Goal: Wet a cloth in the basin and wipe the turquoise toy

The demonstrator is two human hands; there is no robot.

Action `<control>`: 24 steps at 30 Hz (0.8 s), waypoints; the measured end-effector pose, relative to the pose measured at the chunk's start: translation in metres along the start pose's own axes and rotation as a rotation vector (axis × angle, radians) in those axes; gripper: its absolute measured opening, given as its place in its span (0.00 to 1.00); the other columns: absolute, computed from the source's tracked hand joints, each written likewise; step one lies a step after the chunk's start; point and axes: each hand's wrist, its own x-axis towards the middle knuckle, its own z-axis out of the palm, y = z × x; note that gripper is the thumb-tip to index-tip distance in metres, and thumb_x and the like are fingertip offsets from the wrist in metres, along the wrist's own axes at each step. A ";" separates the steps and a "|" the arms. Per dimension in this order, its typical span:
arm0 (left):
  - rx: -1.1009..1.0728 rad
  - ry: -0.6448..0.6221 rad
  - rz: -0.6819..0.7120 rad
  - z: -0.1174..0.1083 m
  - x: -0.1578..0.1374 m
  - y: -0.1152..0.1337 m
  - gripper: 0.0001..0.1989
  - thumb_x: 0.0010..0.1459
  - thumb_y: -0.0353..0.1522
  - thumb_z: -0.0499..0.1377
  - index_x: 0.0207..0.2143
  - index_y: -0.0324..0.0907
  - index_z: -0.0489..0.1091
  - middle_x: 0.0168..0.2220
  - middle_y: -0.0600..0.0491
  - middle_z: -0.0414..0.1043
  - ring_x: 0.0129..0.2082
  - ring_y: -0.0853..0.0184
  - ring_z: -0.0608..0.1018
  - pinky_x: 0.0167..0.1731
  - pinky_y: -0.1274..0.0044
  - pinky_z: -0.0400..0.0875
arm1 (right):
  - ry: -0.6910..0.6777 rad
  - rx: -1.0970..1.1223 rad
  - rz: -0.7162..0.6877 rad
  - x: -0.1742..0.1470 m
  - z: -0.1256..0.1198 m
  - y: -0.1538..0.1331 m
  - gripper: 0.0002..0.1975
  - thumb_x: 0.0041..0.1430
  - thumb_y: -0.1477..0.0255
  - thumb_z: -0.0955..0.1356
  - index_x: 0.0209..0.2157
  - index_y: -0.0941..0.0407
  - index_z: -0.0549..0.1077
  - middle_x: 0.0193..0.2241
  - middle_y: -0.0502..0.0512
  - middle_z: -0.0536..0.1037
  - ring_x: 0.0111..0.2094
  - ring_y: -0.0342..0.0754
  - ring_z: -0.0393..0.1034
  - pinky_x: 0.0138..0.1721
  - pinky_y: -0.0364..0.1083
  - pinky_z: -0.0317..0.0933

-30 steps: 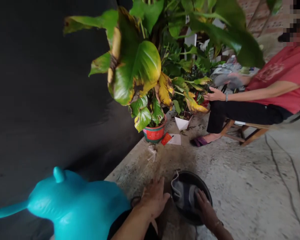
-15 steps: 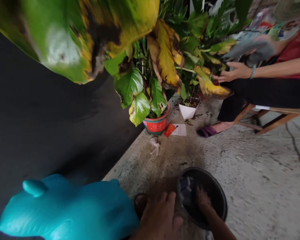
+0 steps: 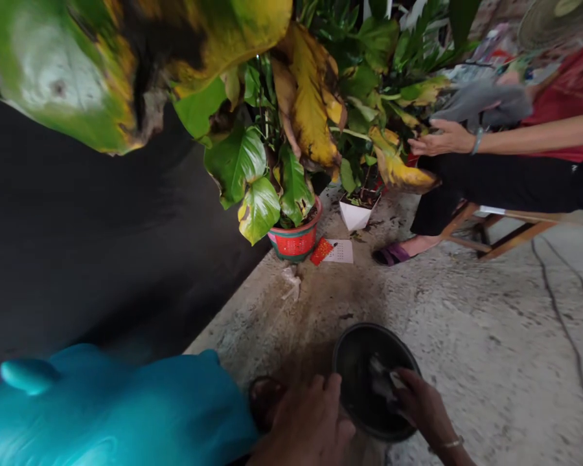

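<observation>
A round black bucket [image 3: 342,362] stands on the floor in front of me. Over its right side my right hand [image 3: 420,404], wearing a bracelet, has its fingers closed on a crumpled whitish piece [image 3: 383,382]; whether that is wrapping or cloth I cannot tell. Beside the bucket on the left is my left hand [image 3: 313,417], back upward, fingers stretched forward and thumb apart, with nothing visible in it. Its underside is hidden.
At left lies a smooth turquoise object [image 3: 126,408]. Ahead are a red-green pot [image 3: 296,239] with a yellowing plant, a white pot [image 3: 358,213], a printed card [image 3: 340,251] and a red packet [image 3: 321,250]. At right another person [image 3: 505,175] sits on a wooden stool [image 3: 510,236].
My right hand has risen from inside the bucket, bringing up the whitish piece. My left hand has hardly moved. The view has shifted slightly to the right.
</observation>
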 end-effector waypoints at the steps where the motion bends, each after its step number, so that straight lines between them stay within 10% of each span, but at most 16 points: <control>1: 0.014 -0.004 -0.001 0.000 0.000 0.001 0.33 0.55 0.38 0.46 0.62 0.34 0.55 0.58 0.36 0.65 0.58 0.44 0.67 0.57 0.52 0.59 | 0.002 0.029 -0.009 0.000 -0.006 -0.002 0.18 0.56 0.64 0.61 0.45 0.51 0.74 0.42 0.52 0.79 0.42 0.49 0.74 0.42 0.43 0.65; 8: 0.028 -0.011 -0.031 -0.004 0.000 0.007 0.34 0.54 0.38 0.46 0.62 0.34 0.55 0.59 0.37 0.64 0.58 0.45 0.66 0.57 0.50 0.57 | -0.112 0.030 0.058 0.025 0.034 -0.021 0.19 0.61 0.67 0.59 0.48 0.60 0.72 0.49 0.65 0.74 0.51 0.53 0.69 0.51 0.47 0.61; 14: -0.015 0.016 -0.040 0.004 -0.001 -0.005 0.33 0.55 0.39 0.46 0.62 0.35 0.56 0.59 0.37 0.64 0.59 0.45 0.66 0.57 0.52 0.58 | -0.264 -0.020 0.114 0.023 0.086 -0.025 0.15 0.62 0.58 0.66 0.42 0.54 0.72 0.43 0.53 0.76 0.43 0.47 0.71 0.47 0.51 0.65; 19: -0.004 0.082 -0.034 0.010 -0.003 -0.014 0.32 0.58 0.39 0.43 0.63 0.35 0.54 0.62 0.38 0.60 0.61 0.47 0.64 0.60 0.53 0.57 | -0.222 -0.026 0.056 0.014 0.060 -0.020 0.17 0.55 0.80 0.61 0.45 0.58 0.74 0.46 0.62 0.77 0.49 0.51 0.71 0.49 0.46 0.62; 24: -0.010 0.141 -0.029 0.006 -0.003 -0.003 0.31 0.57 0.37 0.47 0.63 0.36 0.55 0.63 0.40 0.60 0.62 0.52 0.64 0.61 0.59 0.58 | -0.133 0.041 -0.062 0.000 -0.001 -0.022 0.18 0.52 0.74 0.59 0.40 0.54 0.76 0.42 0.58 0.78 0.44 0.52 0.73 0.46 0.46 0.62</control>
